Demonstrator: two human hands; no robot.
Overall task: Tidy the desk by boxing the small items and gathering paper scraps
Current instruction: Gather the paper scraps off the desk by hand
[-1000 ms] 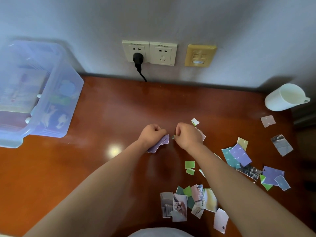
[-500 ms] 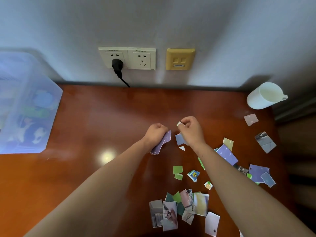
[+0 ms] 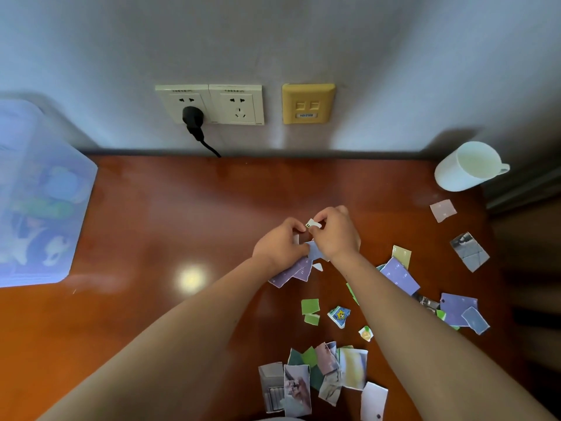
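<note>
Between the two hands, a small white scrap (image 3: 312, 223) is sitting pinched in the right hand (image 3: 338, 237), its dark marks too small to read. The left hand (image 3: 277, 246) is gripping purple scraps (image 3: 293, 272) bearing tiny unreadable digits. Loose paper scraps (image 3: 328, 372) are lying below both hands and off the right hand's side.

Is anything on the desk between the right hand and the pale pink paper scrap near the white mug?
Nothing visible does. Only bare brown wooden desk lies between the right hand, which pinches a small white paper scrap, and the pale pink square paper scrap. The white ceramic mug stands off that line.
</note>
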